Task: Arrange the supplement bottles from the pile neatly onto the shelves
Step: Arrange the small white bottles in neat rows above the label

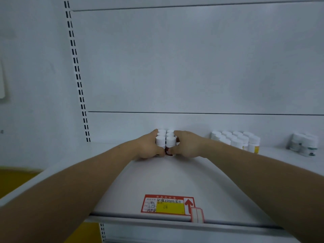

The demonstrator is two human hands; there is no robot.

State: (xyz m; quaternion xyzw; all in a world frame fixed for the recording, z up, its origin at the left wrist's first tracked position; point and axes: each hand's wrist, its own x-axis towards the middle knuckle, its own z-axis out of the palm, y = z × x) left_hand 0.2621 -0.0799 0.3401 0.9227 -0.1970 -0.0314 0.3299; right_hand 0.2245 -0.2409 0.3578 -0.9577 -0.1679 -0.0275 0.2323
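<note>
On the white shelf (175, 181) we judge two groups done: the yellow-labelled bottles (236, 141) and, farther right, the green-labelled bottles (305, 144). The pile is out of view, so we cannot tell what is left. Near the back panel stands a two-wide block of red-labelled bottles (165, 140). Our left hand (146, 148) and right hand (189, 146) clasp it from either side, fingers curled round it.
</note>
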